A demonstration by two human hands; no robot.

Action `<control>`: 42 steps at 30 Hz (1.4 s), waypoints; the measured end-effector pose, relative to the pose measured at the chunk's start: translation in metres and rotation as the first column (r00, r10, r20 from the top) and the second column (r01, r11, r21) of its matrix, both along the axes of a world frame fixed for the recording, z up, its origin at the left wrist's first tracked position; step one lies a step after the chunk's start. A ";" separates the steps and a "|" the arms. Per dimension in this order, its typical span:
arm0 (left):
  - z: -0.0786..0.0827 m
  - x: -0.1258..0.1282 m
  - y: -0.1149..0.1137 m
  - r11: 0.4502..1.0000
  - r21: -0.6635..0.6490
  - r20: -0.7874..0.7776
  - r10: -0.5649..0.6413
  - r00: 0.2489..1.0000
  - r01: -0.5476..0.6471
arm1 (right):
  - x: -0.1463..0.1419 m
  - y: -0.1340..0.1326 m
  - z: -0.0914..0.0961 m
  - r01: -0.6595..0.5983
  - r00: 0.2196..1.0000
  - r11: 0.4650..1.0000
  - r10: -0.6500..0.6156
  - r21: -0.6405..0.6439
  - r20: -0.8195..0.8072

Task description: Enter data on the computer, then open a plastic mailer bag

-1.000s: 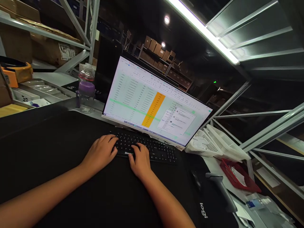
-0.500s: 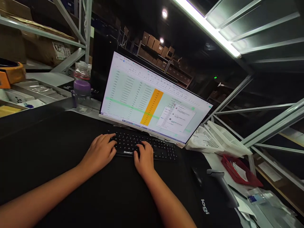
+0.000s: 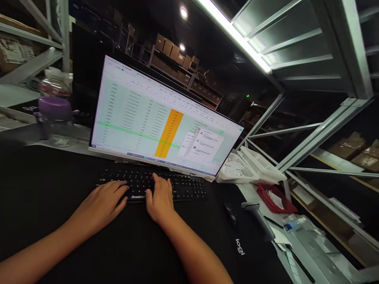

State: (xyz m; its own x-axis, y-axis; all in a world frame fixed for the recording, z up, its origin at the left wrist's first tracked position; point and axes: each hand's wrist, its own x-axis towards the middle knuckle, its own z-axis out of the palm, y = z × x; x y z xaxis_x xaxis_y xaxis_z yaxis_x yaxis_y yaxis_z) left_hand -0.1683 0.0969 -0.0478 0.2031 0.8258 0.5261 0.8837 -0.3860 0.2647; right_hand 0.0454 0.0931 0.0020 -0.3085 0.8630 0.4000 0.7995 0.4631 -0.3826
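A black keyboard (image 3: pixel 189 190) with white lettering lies on a black desk mat. My left hand (image 3: pixel 105 200) rests over its left end, fingers apart on the keys and thumb near the front edge. Over the middle keys is my right hand (image 3: pixel 160 197), with its index finger reaching toward the upper rows; its fingers are also apart. Neither hand holds anything. Behind the keyboard stands a monitor (image 3: pixel 133 110) showing a spreadsheet with an orange column, a green row and a chat window in front.
Right of the keyboard are a black mouse (image 3: pixel 230 213) and a grey barcode scanner (image 3: pixel 259 219). White perforated baskets (image 3: pixel 237 167) and a red tray (image 3: pixel 275 199) sit beyond them. A purple-lidded bottle (image 3: pixel 55 122) stands left of the monitor. Metal shelving frames surround the desk.
The view has turned right, so the desk and monitor appear farther left. My right hand has shifted left along the keys, its index finger now extended toward the upper rows.
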 end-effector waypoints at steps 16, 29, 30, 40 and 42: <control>-0.008 -0.005 0.009 0.999 -0.038 -0.030 0.008 1.000 -0.009 | 0.017 0.007 -0.001 0.155 0.984 0.988 -0.152 -0.024 0.091; -0.016 -0.007 0.014 0.999 -0.038 -0.024 -0.009 1.000 0.008 | 0.044 0.022 -0.001 0.349 0.933 0.937 -0.346 -0.018 0.100; -0.017 -0.007 0.014 0.999 -0.035 -0.026 -0.009 1.000 0.008 | 0.044 0.022 -0.002 0.348 0.933 0.937 -0.345 -0.013 0.102; -0.023 -0.009 0.015 1.000 0.000 -0.039 0.005 0.999 -0.005 | 0.044 0.019 -0.003 0.314 0.949 0.949 -0.313 -0.021 0.038; -0.022 -0.008 0.015 1.000 0.000 -0.041 0.007 0.999 -0.007 | 0.043 0.019 -0.003 0.315 0.949 0.949 -0.314 -0.023 0.034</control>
